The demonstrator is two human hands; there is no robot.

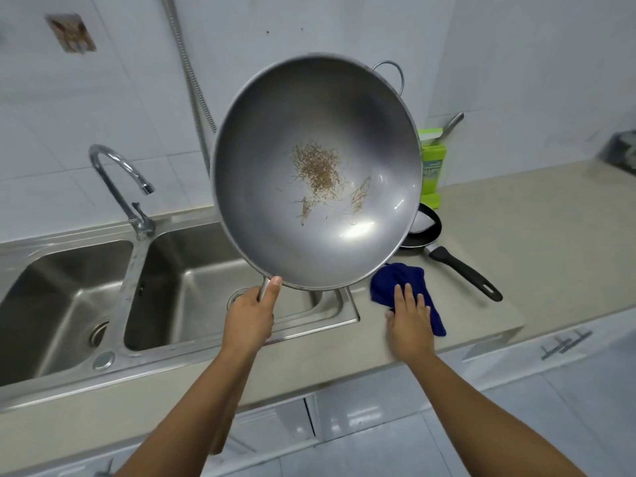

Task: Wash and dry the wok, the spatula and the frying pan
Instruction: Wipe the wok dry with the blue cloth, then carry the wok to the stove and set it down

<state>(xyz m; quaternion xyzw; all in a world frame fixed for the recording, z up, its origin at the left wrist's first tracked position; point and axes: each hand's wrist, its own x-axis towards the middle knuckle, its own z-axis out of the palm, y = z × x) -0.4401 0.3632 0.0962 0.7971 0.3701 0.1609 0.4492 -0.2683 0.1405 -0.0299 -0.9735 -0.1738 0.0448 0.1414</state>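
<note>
My left hand point(253, 316) grips the near handle of a large steel wok point(316, 173) and holds it up, tilted toward me, above the right sink basin. Brown scratch-like marks show in the wok's bowl. My right hand point(409, 321) rests with straight fingers on a crumpled blue cloth point(399, 282) lying on the counter. A black frying pan point(425, 228) with a long black handle sits on the counter behind the cloth, partly hidden by the wok. A metal handle point(451, 127), perhaps the spatula, sticks up from a green holder.
A double steel sink point(69, 287) with a curved tap point(120, 180) fills the left. The beige counter point(533, 242) runs right, with a green box point(432, 166) at the wall and a dark object point(621, 151) at far right. White cabinets stand below.
</note>
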